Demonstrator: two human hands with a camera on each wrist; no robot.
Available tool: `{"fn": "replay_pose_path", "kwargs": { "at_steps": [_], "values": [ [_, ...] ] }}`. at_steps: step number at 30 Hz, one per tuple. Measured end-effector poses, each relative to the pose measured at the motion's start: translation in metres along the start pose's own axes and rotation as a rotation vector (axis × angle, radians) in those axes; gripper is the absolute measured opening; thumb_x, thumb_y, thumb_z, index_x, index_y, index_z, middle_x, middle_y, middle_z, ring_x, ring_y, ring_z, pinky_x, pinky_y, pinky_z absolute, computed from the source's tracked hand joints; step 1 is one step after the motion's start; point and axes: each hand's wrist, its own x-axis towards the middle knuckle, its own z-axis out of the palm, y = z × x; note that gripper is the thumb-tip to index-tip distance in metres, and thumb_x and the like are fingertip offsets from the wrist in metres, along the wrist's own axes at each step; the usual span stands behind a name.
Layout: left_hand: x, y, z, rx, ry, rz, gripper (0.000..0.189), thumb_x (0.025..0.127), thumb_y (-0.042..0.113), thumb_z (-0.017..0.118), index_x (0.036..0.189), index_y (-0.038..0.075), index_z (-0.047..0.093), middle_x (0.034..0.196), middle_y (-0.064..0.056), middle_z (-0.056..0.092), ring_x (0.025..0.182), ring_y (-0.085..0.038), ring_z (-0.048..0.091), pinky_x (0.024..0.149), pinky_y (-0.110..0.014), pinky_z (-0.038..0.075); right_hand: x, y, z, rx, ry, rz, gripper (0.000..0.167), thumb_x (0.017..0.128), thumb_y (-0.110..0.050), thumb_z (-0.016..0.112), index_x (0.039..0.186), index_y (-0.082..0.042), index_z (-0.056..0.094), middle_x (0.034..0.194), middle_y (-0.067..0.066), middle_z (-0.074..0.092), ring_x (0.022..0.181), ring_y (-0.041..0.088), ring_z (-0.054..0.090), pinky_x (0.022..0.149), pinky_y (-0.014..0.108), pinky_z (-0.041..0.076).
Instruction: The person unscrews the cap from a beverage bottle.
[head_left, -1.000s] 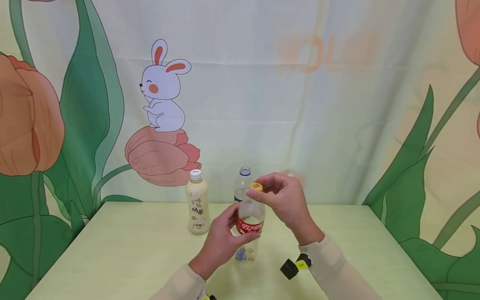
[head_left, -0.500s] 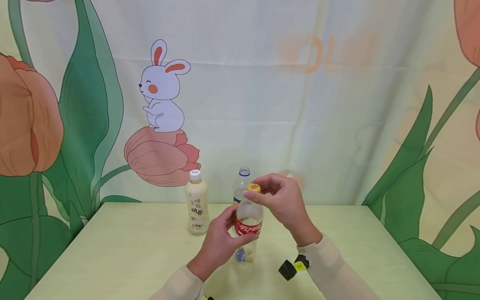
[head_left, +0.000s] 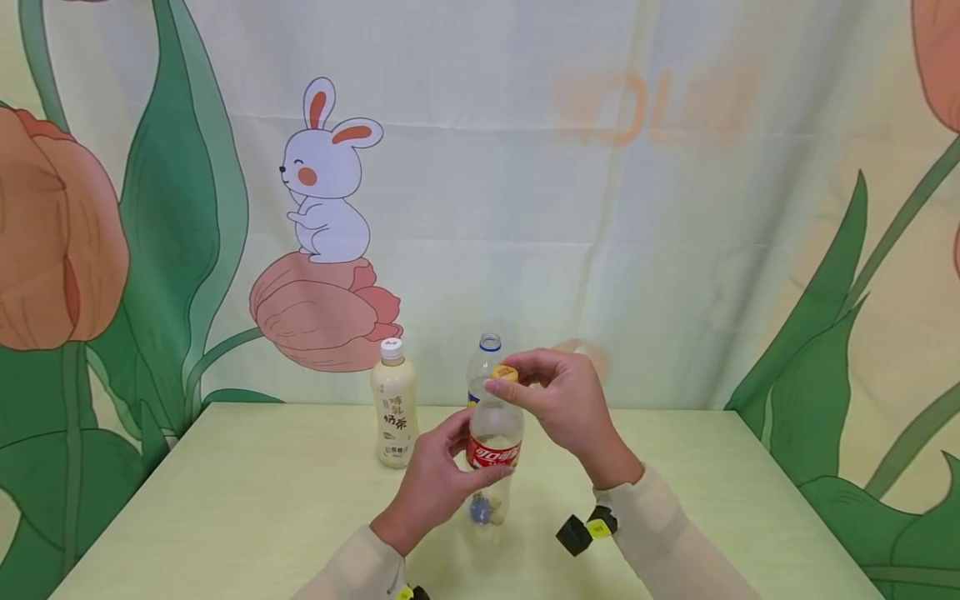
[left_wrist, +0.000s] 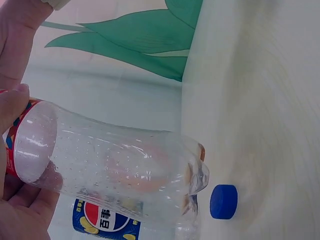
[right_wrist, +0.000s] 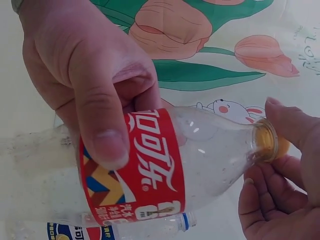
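A clear, empty-looking cola bottle (head_left: 497, 427) with a red label is held just above the table. My left hand (head_left: 442, 473) grips it around the label, thumb across the front. At its top, my right hand (head_left: 567, 400) pinches the yellow cap (right_wrist: 281, 146) between thumb and fingers. The cap sits on the mouth of the neck; how tightly it is screwed I cannot tell. Below the bottle's base, a blue cap (left_wrist: 223, 201) lies on the table, and in the head view it shows through the clear plastic.
Behind the held bottle stands an uncapped clear bottle (head_left: 490, 354) with a blue label, partly hidden. To the left is a milk tea bottle (head_left: 395, 408) with a white cap. A printed curtain (head_left: 487, 208) hangs behind the pale table (head_left: 262, 500).
The cola bottle and both hands have shifted slightly left. The grip on the bottle and the pinch on the yellow cap stay the same.
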Motion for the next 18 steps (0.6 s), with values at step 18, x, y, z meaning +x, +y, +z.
{"fn": "replay_pose_path", "kwargs": {
  "at_steps": [18],
  "values": [
    [0.0033, -0.0029, -0.0106, -0.087, -0.100, 0.014, 0.063, 0.078, 0.019, 0.091, 0.135, 0.016, 0.063, 0.124, -0.006, 0.073, 0.113, -0.021, 0.071, 0.100, -0.030, 0.057, 0.0054, -0.0018, -0.0062, 0.019, -0.120, -0.125, 0.018, 0.084, -0.011, 0.085, 0.099, -0.004, 0.081, 0.093, 0.007, 0.078, 0.082, 0.018, 0.068, 0.075, 0.027, 0.058]
  ]
}}
